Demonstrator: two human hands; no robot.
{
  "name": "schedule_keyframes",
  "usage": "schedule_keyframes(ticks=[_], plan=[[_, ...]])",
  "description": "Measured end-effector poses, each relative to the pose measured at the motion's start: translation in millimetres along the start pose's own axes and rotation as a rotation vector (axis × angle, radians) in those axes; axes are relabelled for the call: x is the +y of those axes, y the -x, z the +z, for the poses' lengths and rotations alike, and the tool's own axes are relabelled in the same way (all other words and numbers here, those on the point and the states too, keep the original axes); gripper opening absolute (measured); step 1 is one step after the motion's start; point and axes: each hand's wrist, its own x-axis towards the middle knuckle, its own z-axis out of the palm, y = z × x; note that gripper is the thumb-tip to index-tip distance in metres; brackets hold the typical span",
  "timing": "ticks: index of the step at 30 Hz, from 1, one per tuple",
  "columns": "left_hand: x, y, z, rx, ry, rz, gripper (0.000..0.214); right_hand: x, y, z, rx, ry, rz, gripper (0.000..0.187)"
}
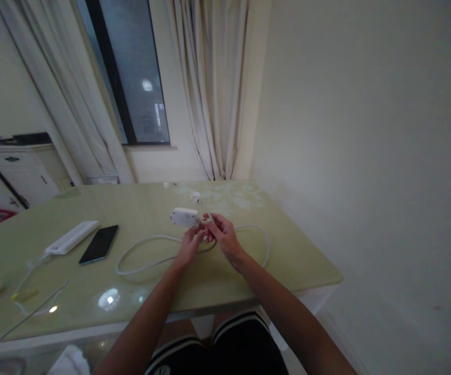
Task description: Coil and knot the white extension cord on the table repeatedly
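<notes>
White plastic is seen just beyond the fingertips: a small box is placed near the middle of the glossy green tabletop, well inside all visible edges, though whether it is lifted or rested on the surface cannot be told. Its right end is met by both hands. A white cable is pinched by the right hand, with thumb and fingers drawn together and a short length raised above them. The fingers of the left hand are curled in at the near right corner of the box and partly covered; whether anything is gripped by them cannot be told. The cable is spread in two loops, one to each side. The right loop is bent round near the slanting right edge, with a strip of tabletop left between; the left loop is carried out past the left forearm, and only a modest gap is left before a black phone. Past the phone, a long white power strip is laid aslant. Behind the box, room is given as far as some small white pieces near the back edge. The front edge is crossed by both forearms, and the right side is bounded by a pale wall.
</notes>
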Motion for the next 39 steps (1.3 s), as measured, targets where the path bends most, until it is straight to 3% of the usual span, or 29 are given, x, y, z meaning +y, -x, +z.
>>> schedule_keyframes(ticks=[3,6,10,13,16,20,22,26,29,31,33,35,39], plan=[[26,9,29.4,-0.233,0.029,0.008,0.06,-41,-16,17,0.083,-0.093,-0.077,0.045],[67,7,55.6,-0.347,0.181,0.023,0.061,-89,-39,27,0.142,-0.156,-0.168,0.043],[129,1,65.7,-0.583,0.324,-0.164,0.042,-154,-79,18,0.27,-0.099,-0.305,0.037],[159,7,59.7,-0.698,0.324,-0.24,0.029,-205,-114,-10,0.381,0.007,-0.438,0.032],[167,19,43.6,-0.734,0.238,-0.238,0.024,-258,-143,-51,0.524,0.071,-0.616,0.021],[165,35,0.8,-0.689,0.039,-0.272,0.023,-316,-151,-108,0.766,0.123,-0.906,0.017],[166,38,-22.8,-0.639,-0.027,-0.286,0.022,-331,-144,-131,0.82,0.135,-0.962,0.015],[176,34,-52.7,-0.37,0.107,-0.356,0.02,-333,-125,-153,0.938,0.075,-0.88,0.017],[181,20,-60.3,-0.13,0.414,-0.462,0.013,-314,-117,-153,1.02,0.019,-0.721,0.022],[176,10,-63.6,-0.05,0.546,-0.553,0.013,-294,-111,-151,1.014,0.0,-0.608,0.022],[160,1,-68.2,0.019,0.572,-0.612,0.014,-269,-103,-150,0.9,0.052,-0.51,0.019],[136,-3,-74.2,0.074,0.524,-0.654,0.013,-240,-90,-155,0.704,0.181,-0.425,0.021],[84,-3,-86.1,0.131,0.376,-0.763,0.018,-187,-56,-170,0.312,0.595,-0.294,0.03]])
